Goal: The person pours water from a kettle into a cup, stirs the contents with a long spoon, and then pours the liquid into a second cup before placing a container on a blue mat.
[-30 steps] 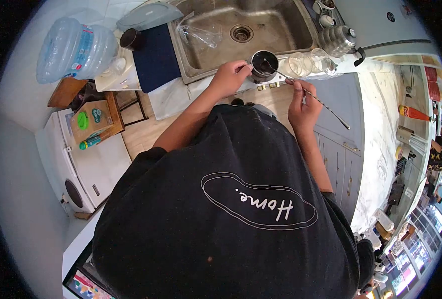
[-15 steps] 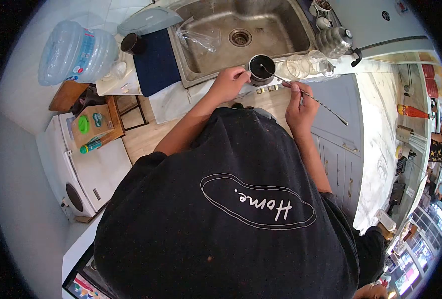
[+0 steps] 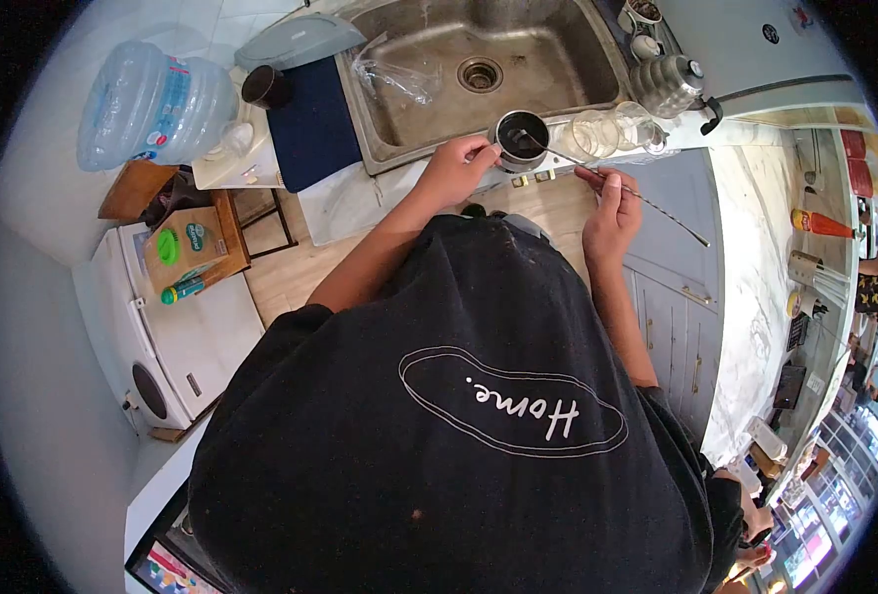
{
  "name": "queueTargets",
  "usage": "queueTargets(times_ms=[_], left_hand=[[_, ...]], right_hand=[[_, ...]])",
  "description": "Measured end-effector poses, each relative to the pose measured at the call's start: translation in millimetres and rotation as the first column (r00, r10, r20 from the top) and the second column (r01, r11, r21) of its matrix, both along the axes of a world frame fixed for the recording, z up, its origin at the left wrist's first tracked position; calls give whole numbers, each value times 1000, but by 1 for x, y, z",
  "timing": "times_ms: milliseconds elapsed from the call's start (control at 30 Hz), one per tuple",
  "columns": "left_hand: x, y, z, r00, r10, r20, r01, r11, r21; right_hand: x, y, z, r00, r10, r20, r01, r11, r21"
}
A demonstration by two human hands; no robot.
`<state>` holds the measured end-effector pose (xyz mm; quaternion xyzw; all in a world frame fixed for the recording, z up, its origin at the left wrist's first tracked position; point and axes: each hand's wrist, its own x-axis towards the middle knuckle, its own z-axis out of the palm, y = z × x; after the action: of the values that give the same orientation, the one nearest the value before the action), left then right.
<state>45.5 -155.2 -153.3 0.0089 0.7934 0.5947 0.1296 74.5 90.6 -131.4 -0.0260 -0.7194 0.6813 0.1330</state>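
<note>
A metal mug (image 3: 519,158) with dark contents sits by the front rim of the sink. My left hand (image 3: 459,168) is closed around its handle at the left side. In my right hand (image 3: 612,210) is a long bar spoon with a twisted stem (image 3: 662,207), pinched between thumb and fingers around the middle. The spoon slants down to the left, and its bowl end lies inside the mug's mouth. Several clear glass vessels (image 3: 597,131) stand just right of the mug on the counter edge.
A steel sink (image 3: 399,119) with a crumpled plastic bag (image 3: 397,75) lies ahead. A dark blue mat (image 3: 312,129) and dark cup (image 3: 266,88) are to the left, near a big water bottle (image 3: 157,104). A gooseneck kettle (image 3: 665,87) stands at right. Another person's hand (image 3: 756,515) shows lower right.
My right hand has shifted right and slightly down, drawing the spoon outward; its bowl now shows higher inside the mug. My left hand and the mug have barely moved.
</note>
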Motion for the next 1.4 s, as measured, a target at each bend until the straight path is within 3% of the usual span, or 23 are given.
queueTargets(times_ms=[100, 600, 900, 1100, 1300, 1400], left_hand=[[1, 2, -6, 999, 42, -9, -42, 999, 21], [1, 2, -13, 998, 38, -46, -36, 998, 59], [5, 1, -8, 999, 27, -19, -27, 999, 19], [6, 3, -13, 997, 67, -32, -65, 996, 63], [6, 2, -12, 999, 28, -32, -26, 998, 48], [7, 3, -7, 999, 37, -23, -37, 999, 22]], right_hand=[[2, 1, 1, 999, -10, 51, 16, 994, -109], [11, 10, -1, 991, 17, 133, 12, 978, -210], [17, 16, -6, 988, 79, 135, -18, 914, -406], [18, 15, -4, 989, 74, 129, -17, 918, -395], [17, 12, 0, 991, 88, 106, -65, 978, -200], [16, 13, 2, 985, 108, 132, -81, 978, -194]])
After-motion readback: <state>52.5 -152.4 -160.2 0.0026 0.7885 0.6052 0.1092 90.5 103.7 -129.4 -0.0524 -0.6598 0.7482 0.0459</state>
